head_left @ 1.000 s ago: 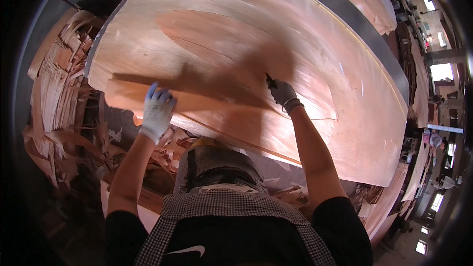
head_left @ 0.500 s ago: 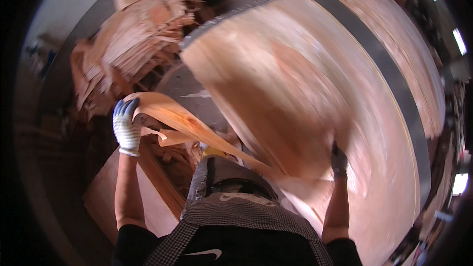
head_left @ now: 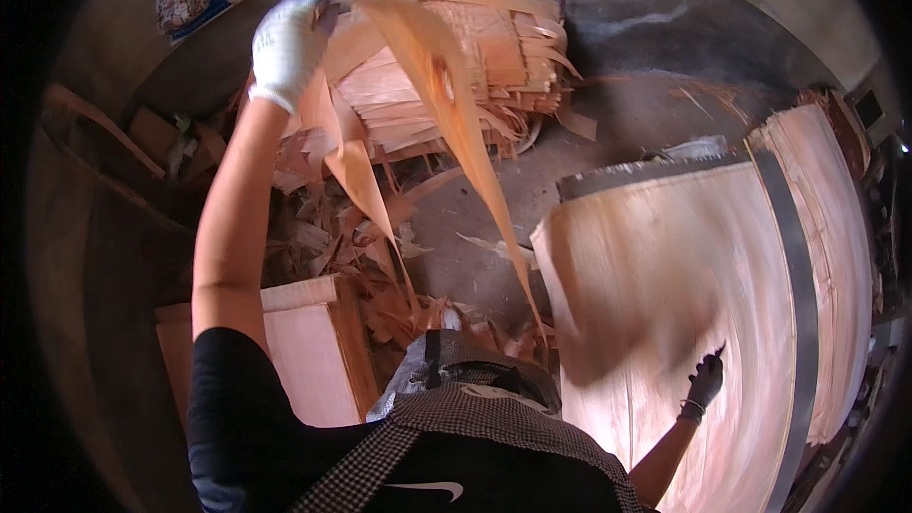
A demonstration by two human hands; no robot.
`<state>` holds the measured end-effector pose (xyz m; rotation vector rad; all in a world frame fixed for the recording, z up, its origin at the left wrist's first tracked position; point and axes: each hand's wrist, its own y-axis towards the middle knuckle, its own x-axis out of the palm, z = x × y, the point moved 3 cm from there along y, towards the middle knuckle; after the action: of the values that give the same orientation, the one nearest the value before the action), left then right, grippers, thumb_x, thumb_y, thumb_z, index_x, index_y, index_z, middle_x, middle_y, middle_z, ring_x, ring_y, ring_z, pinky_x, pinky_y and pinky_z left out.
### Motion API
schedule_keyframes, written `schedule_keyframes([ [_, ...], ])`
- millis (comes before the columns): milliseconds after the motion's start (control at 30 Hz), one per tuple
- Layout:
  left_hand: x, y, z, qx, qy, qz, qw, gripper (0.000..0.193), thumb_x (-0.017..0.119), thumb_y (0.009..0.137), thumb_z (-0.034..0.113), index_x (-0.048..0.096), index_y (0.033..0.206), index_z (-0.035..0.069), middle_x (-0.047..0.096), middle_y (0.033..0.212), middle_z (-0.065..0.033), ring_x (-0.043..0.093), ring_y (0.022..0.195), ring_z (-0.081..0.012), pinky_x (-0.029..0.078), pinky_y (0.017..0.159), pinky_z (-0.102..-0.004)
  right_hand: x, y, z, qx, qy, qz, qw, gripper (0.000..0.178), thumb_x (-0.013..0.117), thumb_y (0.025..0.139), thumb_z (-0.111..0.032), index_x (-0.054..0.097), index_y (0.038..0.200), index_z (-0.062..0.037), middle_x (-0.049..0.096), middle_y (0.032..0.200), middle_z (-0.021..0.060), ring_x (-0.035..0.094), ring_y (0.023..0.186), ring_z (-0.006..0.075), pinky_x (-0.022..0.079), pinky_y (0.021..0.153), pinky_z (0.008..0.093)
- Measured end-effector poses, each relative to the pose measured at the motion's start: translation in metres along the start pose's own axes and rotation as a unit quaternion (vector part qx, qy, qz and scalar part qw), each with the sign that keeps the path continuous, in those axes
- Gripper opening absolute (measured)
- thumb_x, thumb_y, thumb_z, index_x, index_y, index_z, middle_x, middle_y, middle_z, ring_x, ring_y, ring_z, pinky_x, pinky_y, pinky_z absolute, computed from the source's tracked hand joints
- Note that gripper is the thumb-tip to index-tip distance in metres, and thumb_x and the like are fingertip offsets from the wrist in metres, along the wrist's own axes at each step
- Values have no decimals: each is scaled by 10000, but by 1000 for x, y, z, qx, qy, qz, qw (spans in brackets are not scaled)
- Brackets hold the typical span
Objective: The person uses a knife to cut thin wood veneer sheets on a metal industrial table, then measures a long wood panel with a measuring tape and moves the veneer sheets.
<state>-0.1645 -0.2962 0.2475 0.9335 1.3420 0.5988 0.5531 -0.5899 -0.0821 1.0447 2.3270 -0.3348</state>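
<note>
My left hand (head_left: 294,43), in a white glove with blue fingertips, is raised at the upper left and closed on the top of a strip of wood veneer (head_left: 465,128). The long orange-tan strip has a dark knot and tapers down toward my apron. A second, narrower strip (head_left: 363,180) hangs beside it. At the lower right, my right hand (head_left: 705,385) wears a dark glove and is closed around a small dark pointed tool (head_left: 719,351), its exact kind unclear. Below that hand lies a broad pale veneer sheet (head_left: 617,256) with a blurred surface.
A pile of veneer offcuts (head_left: 446,57) lies at the far side. Loose scraps (head_left: 323,237) litter the floor. A pale boxy stack (head_left: 304,351) stands at the left. Beyond a dark band (head_left: 806,323) on the right are more veneer sheets (head_left: 831,294). Bags (head_left: 180,0) hang at the wall.
My left hand has gone up and away, lifting the veneer strip off the sheet's near edge so it hangs. My right hand appears further right. The view has turned.
</note>
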Motion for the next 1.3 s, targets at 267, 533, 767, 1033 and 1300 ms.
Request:
schedule_keyframes([
  [267, 11, 148, -81, 67, 122, 135, 981, 193, 575, 824, 131, 663, 991, 92, 665, 925, -146, 641, 777, -216, 498, 727, -309, 170, 48, -35, -112, -184, -48, 975, 164, 514, 838, -160, 600, 927, -52, 602, 735, 98, 592, 626, 228, 487, 506, 344],
  [533, 142, 163, -179, 142, 231, -11, 962, 350, 515, 801, 96, 593, 1136, 162, 609, 1091, -102, 576, 971, -300, 448, 864, -377, 243, 51, -68, 24, -447, -26, 894, 221, 494, 851, -214, 630, 877, -42, 644, 825, 195, 629, 777, 361, 507, 668, 452],
  [767, 322, 188, -252, 46, 145, -113, 982, 378, 484, 810, 69, 559, 1173, 139, 592, 1126, -130, 556, 1020, -316, 434, 893, -402, 272, 145, -144, -75, -399, 35, 913, 185, 469, 861, -181, 580, 788, -52, 621, 746, 197, 602, 710, 384, 469, 597, 472],
  [1033, 505, 217, -329, 39, 168, -146, 974, 344, 483, 826, 83, 551, 1161, 121, 598, 1111, -111, 564, 998, -308, 449, 864, -401, 361, 192, -266, -67, -316, 24, 946, 130, 526, 840, -187, 547, 840, -59, 606, 748, 199, 583, 709, 393, 431, 593, 491],
  [1300, 718, 223, -429, -68, 258, -327, 906, 585, 522, 813, 320, 347, 1341, 143, 411, 1346, -92, 431, 1182, -294, 348, 958, -464, 341, 142, -248, 89, -375, 90, 918, 139, 535, 828, -201, 552, 847, -64, 602, 731, 200, 584, 714, 396, 431, 581, 484],
])
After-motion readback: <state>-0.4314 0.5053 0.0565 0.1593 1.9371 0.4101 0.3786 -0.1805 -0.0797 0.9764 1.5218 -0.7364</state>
